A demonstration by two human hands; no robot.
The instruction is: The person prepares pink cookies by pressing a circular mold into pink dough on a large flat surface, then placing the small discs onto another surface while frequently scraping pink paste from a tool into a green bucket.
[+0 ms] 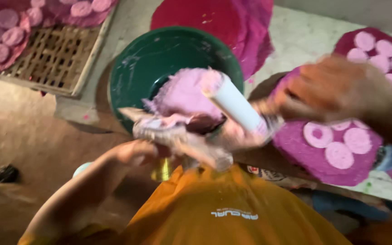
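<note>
Pressing pink paste (184, 97) over the rim of the dark green bowl (137, 68), the person works with both hands. Left hand (134, 152), just below the paste, has its grip closed on a smeared, pale wad (178, 134). Right hand (336, 86) is blurred; its grip seems wrapped on the handle of a white roller (234, 106), though I cannot tell for sure. Beyond that grip lie magenta sheets with pale discs (339, 145). Shaping looks midway; steadier pressure seems needed next.
</note>
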